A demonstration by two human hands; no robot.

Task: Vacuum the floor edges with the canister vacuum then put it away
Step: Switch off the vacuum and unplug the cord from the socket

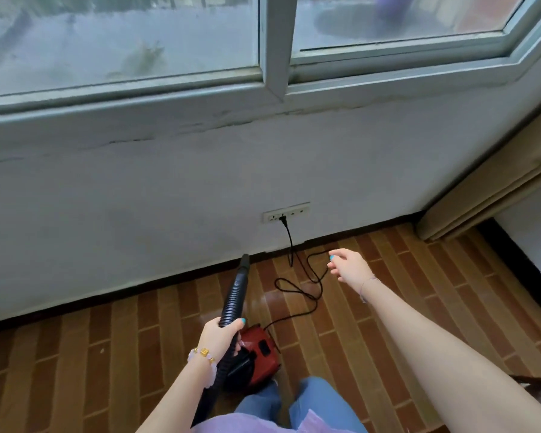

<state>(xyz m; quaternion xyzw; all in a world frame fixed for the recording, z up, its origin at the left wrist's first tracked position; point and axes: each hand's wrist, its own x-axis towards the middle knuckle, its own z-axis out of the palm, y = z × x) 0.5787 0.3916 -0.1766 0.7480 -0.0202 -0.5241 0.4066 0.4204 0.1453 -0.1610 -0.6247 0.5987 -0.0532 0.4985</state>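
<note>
Left hand [221, 335] grips the black ribbed hose [233, 296], fingers curled round it; nozzle tip [244, 260] sits at the dark baseboard [138, 287] under the window wall. Red canister vacuum [258, 354] on the wood floor [372, 323], just ahead of the person's legs. Right hand [350, 265] hangs in the air above the looped power cord [297, 289], fingers loose, holding nothing. Cord plugged into the wall outlet [286, 212].

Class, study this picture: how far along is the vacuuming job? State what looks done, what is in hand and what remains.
Done: the plug sits in the wall socket. In hand: the left hand grips the hose, nozzle at the skirting; the right hand is open near the cord. Left: putting the red canister away.
</note>
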